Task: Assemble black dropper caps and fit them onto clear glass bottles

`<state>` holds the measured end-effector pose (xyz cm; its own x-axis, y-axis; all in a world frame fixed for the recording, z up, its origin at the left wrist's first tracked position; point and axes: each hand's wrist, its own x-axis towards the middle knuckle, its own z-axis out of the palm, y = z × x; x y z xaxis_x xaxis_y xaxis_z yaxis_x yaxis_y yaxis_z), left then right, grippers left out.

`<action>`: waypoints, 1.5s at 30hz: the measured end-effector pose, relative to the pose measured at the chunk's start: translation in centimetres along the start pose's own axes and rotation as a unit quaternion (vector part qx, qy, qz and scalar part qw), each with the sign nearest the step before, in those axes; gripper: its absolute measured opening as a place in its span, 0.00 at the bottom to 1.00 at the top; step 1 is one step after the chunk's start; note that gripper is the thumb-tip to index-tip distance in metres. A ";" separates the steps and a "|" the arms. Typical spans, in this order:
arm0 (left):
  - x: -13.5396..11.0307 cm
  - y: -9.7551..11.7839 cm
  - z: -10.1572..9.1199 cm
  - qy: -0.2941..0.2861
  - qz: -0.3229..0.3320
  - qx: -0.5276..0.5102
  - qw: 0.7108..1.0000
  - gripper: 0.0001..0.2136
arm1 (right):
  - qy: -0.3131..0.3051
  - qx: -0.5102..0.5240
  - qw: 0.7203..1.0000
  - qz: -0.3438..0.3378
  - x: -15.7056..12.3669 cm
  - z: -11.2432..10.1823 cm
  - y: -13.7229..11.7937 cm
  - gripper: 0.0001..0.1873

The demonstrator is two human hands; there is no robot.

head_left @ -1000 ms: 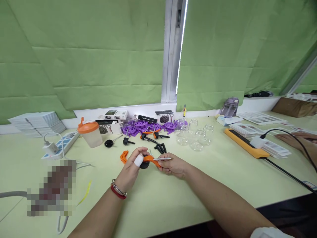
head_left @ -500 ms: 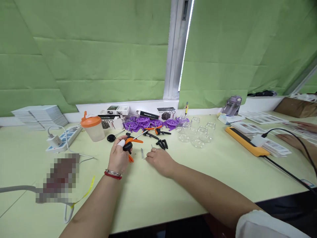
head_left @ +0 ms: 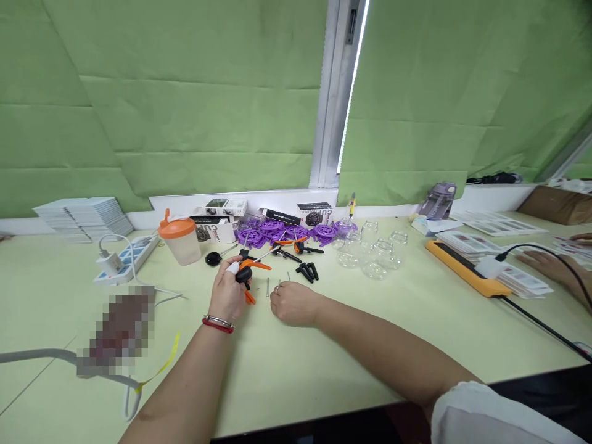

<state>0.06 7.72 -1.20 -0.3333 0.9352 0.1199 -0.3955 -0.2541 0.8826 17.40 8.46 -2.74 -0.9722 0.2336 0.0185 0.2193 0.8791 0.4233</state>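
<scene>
My left hand is closed around an orange-and-black plastic clamp and a tool with a round black knob and a thin metal shaft. White wrapping covers its thumb tip. To its right, my right hand rests low on the table with fingers pinched together; a thin silver tip shows at them, seemingly a screw, mostly hidden. One long silver screw lies between the hands. Just beyond the right hand are several short black plastic pieces and another slim metal piece.
Purple plastic parts, boxes and clear glass-like vessels line the back. At left stand an orange-lidded cup, a power strip and stacked white boxes. An orange power strip and a co-worker's hand are right.
Two screws lay side by side between my hands; now one shows there. My right fingers have drawn in and closed. The whole view has shifted slightly; my left hand keeps its hold.
</scene>
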 end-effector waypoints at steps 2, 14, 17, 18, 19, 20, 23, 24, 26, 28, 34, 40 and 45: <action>-0.1 0.1 0.1 -0.002 -0.003 0.000 1.000 0.11 | 0.001 -0.001 1.000 -0.004 0.0 0.1 0.1 0.12; -0.1 0.0 -0.1 -0.011 0.002 0.001 1.000 0.12 | 0.039 0.003 0.999 -0.023 0.2 0.4 0.8 0.11; -0.1 0.1 0.0 -0.010 -0.005 0.007 1.000 0.11 | 0.035 0.012 0.999 -0.026 0.3 0.4 0.9 0.11; -0.2 0.1 0.0 -0.012 -0.008 0.010 1.000 0.11 | 0.034 0.015 0.999 -0.027 0.3 0.3 0.9 0.11; -0.2 0.1 0.0 -0.015 -0.011 0.011 1.000 0.12 | 0.032 0.017 0.999 -0.027 0.3 0.3 1.0 0.11; -0.2 0.1 0.0 -0.018 -0.012 0.012 1.000 0.12 | 0.032 0.018 0.999 -0.027 0.3 0.2 1.0 0.11; -0.2 0.1 -0.1 -0.026 -0.010 0.011 1.000 0.12 | 0.037 0.018 0.999 -0.028 0.4 0.0 1.0 0.10; -0.1 0.1 -0.1 -0.026 -0.007 0.011 1.000 0.11 | 0.039 0.016 0.999 -0.028 0.4 0.0 1.0 0.10; -0.1 0.0 -0.2 -0.026 -0.004 0.011 1.000 0.11 | 0.040 0.009 0.999 -0.032 0.5 0.0 1.0 0.10; -0.1 0.0 -0.1 -0.027 -0.005 0.012 1.000 0.11 | 0.039 0.004 0.999 -0.035 0.7 -0.1 0.9 0.11; -0.2 0.1 0.0 -0.027 -0.007 0.015 1.000 0.11 | 0.036 0.005 0.999 -0.040 1.0 0.1 0.8 0.11; -0.4 0.2 0.2 -0.030 -0.018 0.018 0.999 0.11 | 0.136 0.056 0.989 -0.009 -0.1 -1.6 0.7 0.12; -1.5 0.2 1.1 -0.075 -0.059 -0.018 0.995 0.13 | 0.406 0.315 0.826 0.232 -1.1 -5.7 1.2 0.10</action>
<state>1.41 6.50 -0.74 -0.1515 0.9848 0.0853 -0.4554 -0.1461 0.8782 18.26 6.92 2.88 -0.4505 0.4754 0.7557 0.3348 0.8746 -0.3506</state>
